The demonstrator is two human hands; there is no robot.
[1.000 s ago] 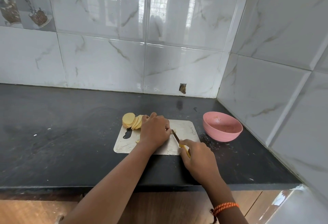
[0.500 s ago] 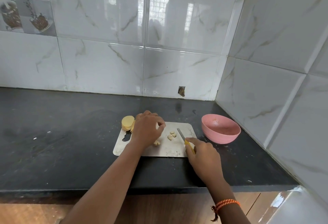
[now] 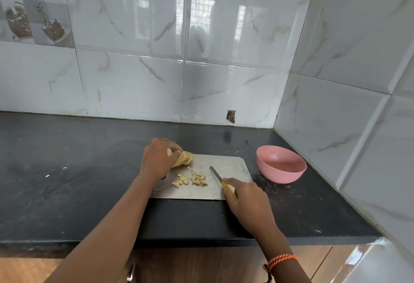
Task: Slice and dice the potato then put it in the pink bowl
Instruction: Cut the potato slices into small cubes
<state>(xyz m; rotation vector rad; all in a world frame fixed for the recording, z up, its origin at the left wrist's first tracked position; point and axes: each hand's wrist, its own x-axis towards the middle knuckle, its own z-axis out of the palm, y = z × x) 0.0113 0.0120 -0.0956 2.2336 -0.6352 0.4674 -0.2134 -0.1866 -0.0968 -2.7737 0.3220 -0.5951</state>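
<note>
Potato slices [image 3: 183,159] half under left hand [image 3: 158,161]

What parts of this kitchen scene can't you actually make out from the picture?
- Stack of pale yellow potato slices, head view: the left hand covers most, so no count.
- Yellow-handled knife: the right hand hides most of the handle.
- Round pink bowl: specks inside too small to identify.

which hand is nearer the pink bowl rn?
Right. The right hand grips the knife at the board's near right corner, beside the pink bowl; the left hand holds potato slices across the board.
</note>
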